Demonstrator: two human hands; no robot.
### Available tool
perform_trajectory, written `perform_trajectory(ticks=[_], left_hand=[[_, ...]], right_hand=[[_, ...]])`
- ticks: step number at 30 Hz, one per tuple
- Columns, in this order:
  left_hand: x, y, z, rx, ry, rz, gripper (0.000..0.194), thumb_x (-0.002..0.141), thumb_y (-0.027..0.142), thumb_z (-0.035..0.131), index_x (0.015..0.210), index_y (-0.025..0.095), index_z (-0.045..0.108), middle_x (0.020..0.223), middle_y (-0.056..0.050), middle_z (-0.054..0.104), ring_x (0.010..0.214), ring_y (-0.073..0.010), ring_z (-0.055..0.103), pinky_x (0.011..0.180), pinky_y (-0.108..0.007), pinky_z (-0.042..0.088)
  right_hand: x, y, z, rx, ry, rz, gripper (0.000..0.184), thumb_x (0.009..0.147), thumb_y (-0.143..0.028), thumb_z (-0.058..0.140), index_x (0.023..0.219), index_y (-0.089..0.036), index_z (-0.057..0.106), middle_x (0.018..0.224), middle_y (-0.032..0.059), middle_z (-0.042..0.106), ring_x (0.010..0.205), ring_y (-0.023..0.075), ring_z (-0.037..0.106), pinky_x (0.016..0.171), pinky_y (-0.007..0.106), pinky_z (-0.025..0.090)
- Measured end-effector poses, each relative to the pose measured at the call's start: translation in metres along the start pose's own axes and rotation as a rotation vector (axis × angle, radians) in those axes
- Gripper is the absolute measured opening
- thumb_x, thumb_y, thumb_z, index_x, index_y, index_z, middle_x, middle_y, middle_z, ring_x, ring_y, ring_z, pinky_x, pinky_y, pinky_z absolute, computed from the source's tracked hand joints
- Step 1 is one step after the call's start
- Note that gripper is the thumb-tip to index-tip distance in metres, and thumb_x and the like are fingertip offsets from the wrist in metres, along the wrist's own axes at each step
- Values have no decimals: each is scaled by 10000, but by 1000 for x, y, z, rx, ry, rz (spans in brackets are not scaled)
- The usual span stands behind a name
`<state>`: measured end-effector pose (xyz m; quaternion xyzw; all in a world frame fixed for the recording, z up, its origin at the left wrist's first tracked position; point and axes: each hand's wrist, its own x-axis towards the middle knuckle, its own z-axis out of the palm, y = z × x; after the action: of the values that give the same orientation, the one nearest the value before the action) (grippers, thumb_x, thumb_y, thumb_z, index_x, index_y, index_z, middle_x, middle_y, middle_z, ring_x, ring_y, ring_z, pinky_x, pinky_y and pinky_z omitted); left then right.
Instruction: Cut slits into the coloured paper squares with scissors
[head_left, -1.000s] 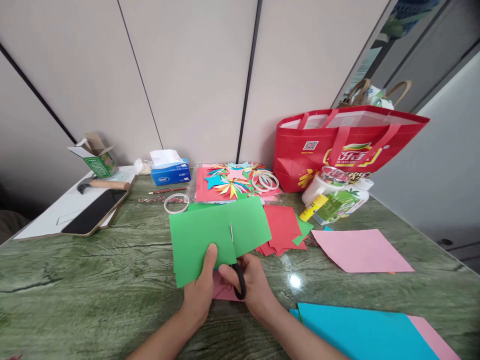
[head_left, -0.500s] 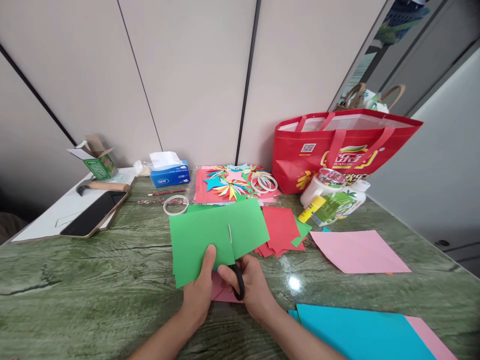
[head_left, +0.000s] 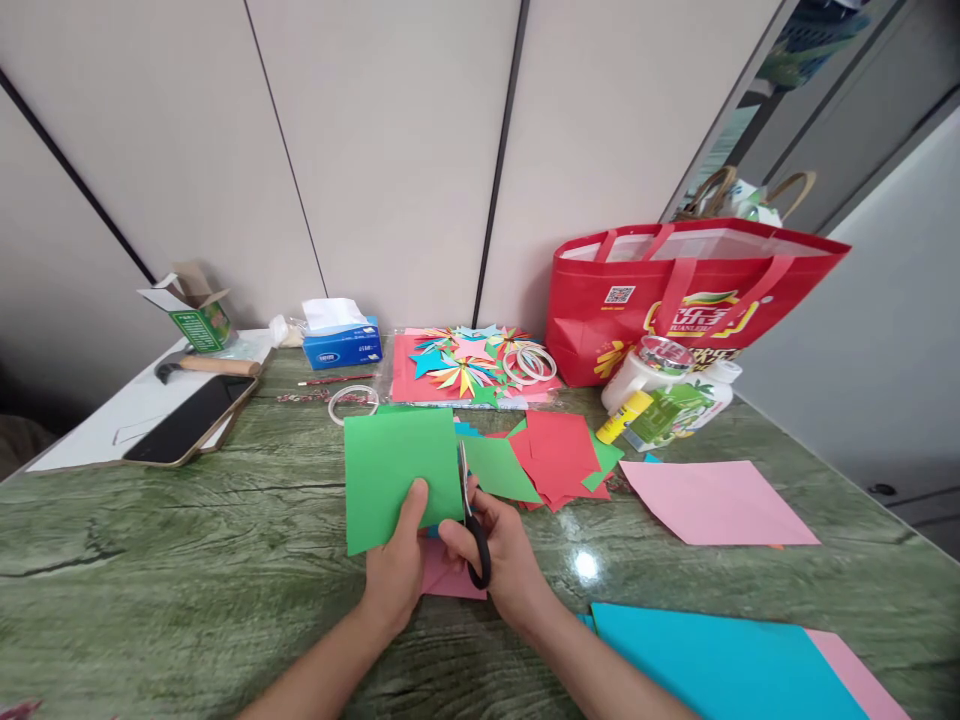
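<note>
My left hand (head_left: 400,560) pinches a squarish sheet of green paper (head_left: 397,470) by its lower edge, thumb on top. Black-handled scissors (head_left: 477,550) are gripped in my right hand (head_left: 506,555), their blades upright along the sheet's right edge. Just right of the blades, a separate green paper piece (head_left: 501,470) lies on the pile, against the red paper pieces (head_left: 559,455). Pink paper (head_left: 454,572) shows on the table beneath my hands, and a little blue paper peeks out behind the green sheet.
Folded paper stars (head_left: 465,365) and tape rolls (head_left: 529,365) lie at the back. A red bag (head_left: 592,320), white jar (head_left: 637,380) and yellow glue stick (head_left: 625,417) stand right. Blue sheets (head_left: 712,660) lie front right. A tissue box (head_left: 343,345), phone (head_left: 191,420) and hammer (head_left: 217,366) are left.
The scissors have cut through the green paper. Its right part has come off and dropped onto the table beside the red pieces, while the left part stays in my left hand.
</note>
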<state>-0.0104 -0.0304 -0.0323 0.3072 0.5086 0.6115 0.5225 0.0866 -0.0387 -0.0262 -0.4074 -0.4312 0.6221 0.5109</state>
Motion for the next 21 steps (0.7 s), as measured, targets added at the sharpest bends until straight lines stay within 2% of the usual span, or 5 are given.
perform_trajectory(ticks=[6,9,13,16,21], left_hand=[[0,21,9,-346,-181,-135,398,704,321,574,1038,105,563,990,-113,647,979,-248,561,832,-366,446],[-2,25,10,-355,-143,-134,402,692,287,588,1058,124,556,1025,-99,636,1006,-245,545,848,-363,438],[-6,20,12,-329,-119,-172,447,662,269,622,1090,177,534,1094,-77,605,1023,-238,534,844,-362,446],[-5,17,10,-214,-116,-111,464,625,291,656,1065,187,551,1099,-70,602,1028,-231,531,845,-339,445],[18,44,-9,78,-241,38,414,626,342,648,984,137,604,827,-61,682,863,-249,602,708,-322,493]], right_hand=[[-4,-1,4,-40,121,-121,312,607,-354,687,782,-175,501,497,-69,460,435,82,394,431,203,332],[-6,-3,4,-72,252,-227,267,666,-331,644,840,-185,502,572,-34,509,508,114,472,484,228,388],[-4,-8,0,-63,354,-294,297,658,-286,654,896,-196,501,730,15,572,682,155,542,602,259,439],[0,-8,-5,-77,360,-276,266,652,-268,658,866,-194,519,695,-3,544,647,136,513,563,237,423],[5,-7,-12,-113,406,-324,193,670,-257,641,810,-189,527,650,-28,473,580,104,448,514,213,369]])
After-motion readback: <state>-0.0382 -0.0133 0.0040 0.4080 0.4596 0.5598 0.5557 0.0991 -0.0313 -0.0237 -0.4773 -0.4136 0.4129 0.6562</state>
